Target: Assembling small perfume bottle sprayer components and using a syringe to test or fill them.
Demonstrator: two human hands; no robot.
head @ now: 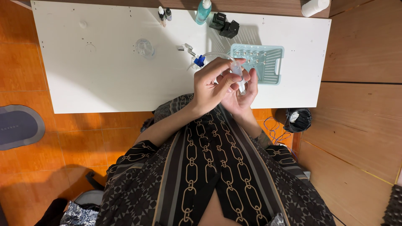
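Two dropper bottles (164,14), one teal rack (258,63), one clear tube (238,74).

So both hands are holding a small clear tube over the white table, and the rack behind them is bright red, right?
Not quite. The rack is pale teal, not red, as the head view shows. Both hands, left and right, do hold the small clear tube over the white table.

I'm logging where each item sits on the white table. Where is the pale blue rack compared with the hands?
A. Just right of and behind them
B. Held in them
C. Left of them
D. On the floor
A: the pale blue rack lies on the white table, just right of and beyond both hands, which hold a small clear tube.
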